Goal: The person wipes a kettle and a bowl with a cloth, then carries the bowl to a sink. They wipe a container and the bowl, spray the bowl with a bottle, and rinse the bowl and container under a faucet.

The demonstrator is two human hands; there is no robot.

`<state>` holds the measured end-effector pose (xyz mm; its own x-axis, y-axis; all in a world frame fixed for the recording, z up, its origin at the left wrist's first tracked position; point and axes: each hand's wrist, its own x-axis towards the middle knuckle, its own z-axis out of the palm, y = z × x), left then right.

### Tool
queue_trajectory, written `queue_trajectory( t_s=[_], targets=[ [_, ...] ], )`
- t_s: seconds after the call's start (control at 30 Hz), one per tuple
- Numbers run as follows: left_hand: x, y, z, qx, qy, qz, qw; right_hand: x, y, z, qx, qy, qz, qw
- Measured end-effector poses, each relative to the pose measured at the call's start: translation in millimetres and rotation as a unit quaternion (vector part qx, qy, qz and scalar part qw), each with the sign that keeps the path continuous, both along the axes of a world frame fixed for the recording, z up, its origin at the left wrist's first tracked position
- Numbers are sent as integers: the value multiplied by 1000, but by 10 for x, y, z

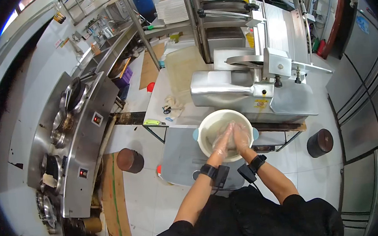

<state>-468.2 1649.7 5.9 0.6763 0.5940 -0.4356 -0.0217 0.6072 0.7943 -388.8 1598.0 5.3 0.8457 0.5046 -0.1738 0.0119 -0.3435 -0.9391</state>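
A white basin (204,124) with pale blue handles stands on a grey surface (180,150) in front of me. Both of my hands are down inside it, wearing clear thin gloves. My left hand (222,141) and my right hand (241,137) face each other, close together around something pale and glossy between the palms. That pale mass is too unclear to name. Fingertips point toward the far side of the basin. Dark straps with small boxes sit on both wrists.
A metal slicer (226,87) stands just beyond the basin. Scissors (170,109) and a green-yellow cutter (151,122) lie on the table to the left. A steel stove (87,140) is at far left, a steel fridge (352,85) at right, with round brown stools (130,160) on the floor.
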Motion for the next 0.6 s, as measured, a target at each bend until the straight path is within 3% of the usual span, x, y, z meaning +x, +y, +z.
queue_trajectory(
  t_s=[0.1, 0.17, 0.2, 0.27, 0.33, 0.37, 0.4, 0.43, 0.47, 0.53, 0.6],
  targets=[
    [-37, -53, 113, -25, -28, -2, 999, 103, 11, -194, 3, -2, 56, 998],
    [-29, -69, 103, -24, -33, 8, 999, 313, 124, -796, -120, -213, 158, 957],
    [-10, -66, 61, -32, -18, 26, 999, 289, 103, -729, -120, -213, 156, 957],
    [34, -22, -111, -40, -3, 43, 998, 207, 50, -509, -20, 46, 119, 992],
    [61, 25, -297, 44, 35, 73, 996, 211, 55, -641, 10, 53, 125, 991],
    [49, -9, -142, 44, 35, 72, 996, 175, 51, -574, 41, 61, 131, 989],
    [44, -39, 13, 133, 65, 106, 983, 158, 10, -509, 41, 61, 130, 989],
    [38, -61, 131, 220, 95, 140, 961, 43, -99, -96, 90, 220, 142, 961],
    [47, -67, 133, 220, 95, 139, 961, -18, -164, 141, 137, 372, 149, 906],
    [84, -98, 171, 443, 148, 176, 867, 60, -131, 51, 164, 407, 168, 883],
    [82, -152, 250, 454, 144, 165, 864, 64, -126, -37, 190, 442, 191, 856]
  ],
)
